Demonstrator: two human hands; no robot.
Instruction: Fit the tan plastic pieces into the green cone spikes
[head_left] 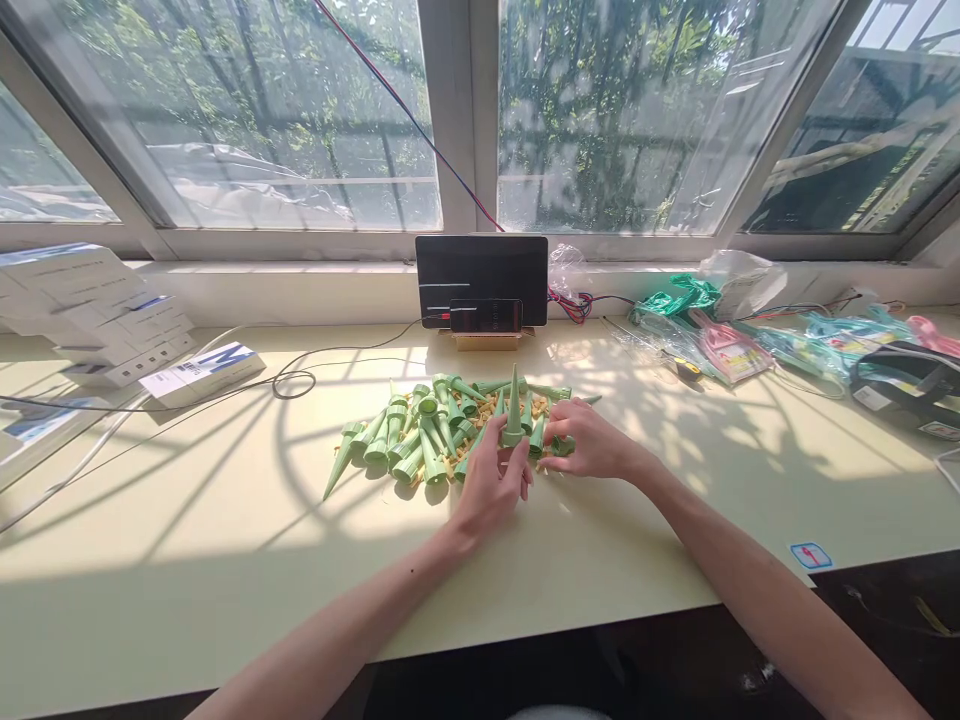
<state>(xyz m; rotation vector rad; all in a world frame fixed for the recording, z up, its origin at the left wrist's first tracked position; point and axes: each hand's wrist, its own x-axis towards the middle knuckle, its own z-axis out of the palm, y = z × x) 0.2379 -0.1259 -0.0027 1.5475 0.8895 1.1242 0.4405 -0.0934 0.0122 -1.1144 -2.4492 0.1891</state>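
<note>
A pale green plastic watering spike point(514, 410) stands point up in my left hand point(491, 482), whose thumb and fingers close round its wide base. My right hand point(596, 440) lies at the right edge of the pile, fingers bent and the thumb tip apart from the index tip. Near its fingers is another green spike point(564, 446), partly covered; I see no clear hold on it. Many more green spikes point(405, 440) lie in a loose heap left of my hands. Small yellowish pieces point(491, 408) are scattered among and under them.
Behind the heap, a phone point(486, 316) leans before a dark tablet point(480, 270) on a stand. White boxes point(112, 310) are stacked at left, with cables point(292, 380) across the table point(225, 600). Bagged pink and green items point(724, 345) and a black strap-like object point(907, 385) lie at right.
</note>
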